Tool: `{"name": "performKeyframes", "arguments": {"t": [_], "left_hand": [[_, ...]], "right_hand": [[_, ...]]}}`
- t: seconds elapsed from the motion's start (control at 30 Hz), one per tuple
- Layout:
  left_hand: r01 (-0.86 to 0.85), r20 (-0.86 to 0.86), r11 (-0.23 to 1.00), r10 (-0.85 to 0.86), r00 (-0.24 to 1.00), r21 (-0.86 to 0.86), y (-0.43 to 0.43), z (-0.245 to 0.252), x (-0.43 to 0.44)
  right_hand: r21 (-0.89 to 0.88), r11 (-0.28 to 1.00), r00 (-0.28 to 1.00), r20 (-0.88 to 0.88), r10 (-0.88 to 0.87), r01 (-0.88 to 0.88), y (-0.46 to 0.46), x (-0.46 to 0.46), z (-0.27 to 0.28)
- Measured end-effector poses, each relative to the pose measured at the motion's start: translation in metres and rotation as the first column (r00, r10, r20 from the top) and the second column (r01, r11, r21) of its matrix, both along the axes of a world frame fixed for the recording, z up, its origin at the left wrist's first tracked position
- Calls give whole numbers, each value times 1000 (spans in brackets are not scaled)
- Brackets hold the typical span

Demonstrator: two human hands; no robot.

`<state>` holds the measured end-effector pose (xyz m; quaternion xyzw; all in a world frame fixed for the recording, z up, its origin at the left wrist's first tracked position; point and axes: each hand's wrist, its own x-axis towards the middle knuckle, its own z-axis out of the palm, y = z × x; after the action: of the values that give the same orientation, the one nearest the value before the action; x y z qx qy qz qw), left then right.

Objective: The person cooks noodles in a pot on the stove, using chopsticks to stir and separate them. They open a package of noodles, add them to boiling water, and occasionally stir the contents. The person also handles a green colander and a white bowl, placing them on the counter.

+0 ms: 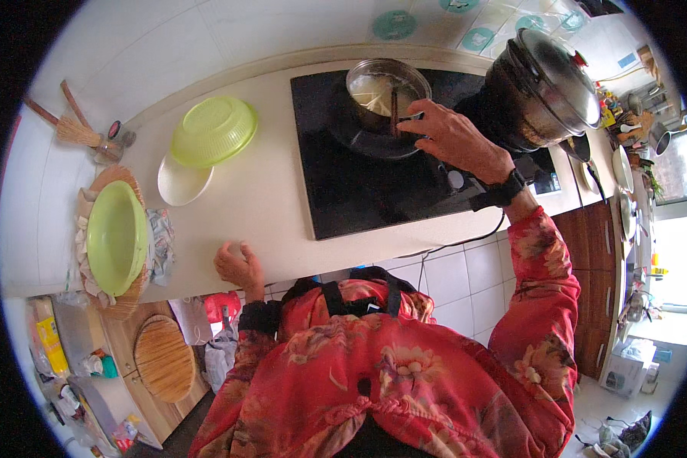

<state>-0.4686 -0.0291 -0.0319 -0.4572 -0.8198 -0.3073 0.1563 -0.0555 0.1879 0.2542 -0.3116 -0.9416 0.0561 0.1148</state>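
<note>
A metal pot (421, 80) stands on the black cooktop (343, 189), with pale strips in cloudy liquid inside. Dark chopsticks (394, 109) lean in it against the near rim. My right hand (455, 137) is over the pot's near side, its fingertips at the upper end of the chopsticks. Those fingers look spread, and whether they grip the chopsticks is unclear. My left hand (240, 268) rests at the front edge of the pale countertop (252, 200), loosely curled with a gap between thumb and fingers. Beyond it are an overturned green basket (214, 129) and a white bowl (184, 182).
A large lidded pot (541, 91) stands right of my right hand. Left on the counter, a green basin (114, 237) sits on a round woven mat (117, 174). A whisk brush (77, 131) stands in a holder by the wall. A black cord (464, 241) hangs over the front edge.
</note>
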Motion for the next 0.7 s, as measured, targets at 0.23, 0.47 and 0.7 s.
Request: {"name": "performKeyframes", "arguments": {"t": [0.23, 0.47, 0.7], "left_hand": [[-93, -4, 996, 93, 996, 2, 5, 8, 13], [-108, -37, 994, 107, 994, -11, 6, 12, 19], [-90, -52, 996, 90, 995, 4, 8, 16, 19]], "right_hand": [[-15, 989, 985, -89, 145, -147, 24, 4, -16], [14, 977, 971, -116, 211, -211, 47, -3, -30], [48, 968, 952, -175, 251, -246, 65, -11, -35]]}}
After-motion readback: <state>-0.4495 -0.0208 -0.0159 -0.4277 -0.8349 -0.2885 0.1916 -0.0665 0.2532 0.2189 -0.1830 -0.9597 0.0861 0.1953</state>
